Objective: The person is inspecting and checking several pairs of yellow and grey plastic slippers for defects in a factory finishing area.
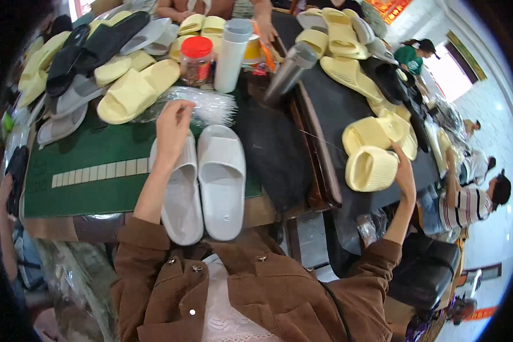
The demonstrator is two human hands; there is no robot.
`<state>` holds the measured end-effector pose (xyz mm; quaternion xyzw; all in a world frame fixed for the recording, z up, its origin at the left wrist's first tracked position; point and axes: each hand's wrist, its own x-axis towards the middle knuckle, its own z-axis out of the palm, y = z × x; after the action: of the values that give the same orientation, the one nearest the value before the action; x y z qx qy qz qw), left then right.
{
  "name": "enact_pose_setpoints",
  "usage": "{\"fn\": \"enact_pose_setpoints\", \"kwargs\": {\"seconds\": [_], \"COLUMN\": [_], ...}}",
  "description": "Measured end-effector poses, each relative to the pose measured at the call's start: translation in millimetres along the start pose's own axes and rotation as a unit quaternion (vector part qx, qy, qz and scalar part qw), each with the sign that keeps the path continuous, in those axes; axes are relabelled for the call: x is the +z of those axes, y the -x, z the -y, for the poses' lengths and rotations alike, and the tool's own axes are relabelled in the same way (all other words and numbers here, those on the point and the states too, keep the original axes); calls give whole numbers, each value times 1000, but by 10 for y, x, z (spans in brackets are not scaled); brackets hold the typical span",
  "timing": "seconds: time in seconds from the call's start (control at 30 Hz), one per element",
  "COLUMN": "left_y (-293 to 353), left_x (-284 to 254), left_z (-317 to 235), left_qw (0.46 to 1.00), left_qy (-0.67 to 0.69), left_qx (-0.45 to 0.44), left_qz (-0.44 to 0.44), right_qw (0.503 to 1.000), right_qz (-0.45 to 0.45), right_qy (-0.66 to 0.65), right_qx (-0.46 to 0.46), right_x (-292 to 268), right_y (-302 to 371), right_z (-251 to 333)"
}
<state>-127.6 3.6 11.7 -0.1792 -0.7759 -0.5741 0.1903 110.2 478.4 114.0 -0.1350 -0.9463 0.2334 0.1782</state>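
A pair of light grey slippers [222, 182] lies side by side at the table's front edge, toes pointing away from me. My left hand [175, 122] is above the left grey slipper, fingers pinched together; whatever is in them is too small to make out. Just past it lies a bundle of thin clear plastic strands [214, 106]. On the right, my right hand [403, 170] grips the edge of a pale yellow slipper [372, 169] over the black surface [330, 199]. Another yellow slipper [366, 135] sits right behind that one.
Yellow, black and grey slippers [137, 94] pile up at the back left. A red-lidded jar [196, 61], a white bottle [231, 57] and a steel flask [291, 73] stand at the back. A raised brown edge [319, 154] divides the surfaces. Other people work around.
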Motion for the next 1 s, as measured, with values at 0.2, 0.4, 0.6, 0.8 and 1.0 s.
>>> {"fn": "enact_pose_setpoints", "kwargs": {"seconds": [0.2, 0.4, 0.6, 0.8, 1.0], "left_y": [211, 784, 1186, 1384, 1417], "left_x": [-156, -397, -514, -413, -310], "left_z": [-411, -737, -728, -610, -508], "left_qw": [995, 990, 945, 924, 916], "left_qy": [15, -49, -233, -279, -321], "left_qx": [95, 109, 132, 108, 116], "left_qz": [26, 74, 187, 238, 209], "right_qw": [999, 996, 997, 982, 994], "right_qz": [18, 10, -71, -154, 45], "right_qy": [-32, 93, 44, -108, -100], "right_qx": [-32, -12, -4, 34, 21], "right_x": [38, 238, 408, 544, 440], "right_y": [43, 63, 118, 56, 106], "right_z": [-70, 424, 352, 268, 261]}}
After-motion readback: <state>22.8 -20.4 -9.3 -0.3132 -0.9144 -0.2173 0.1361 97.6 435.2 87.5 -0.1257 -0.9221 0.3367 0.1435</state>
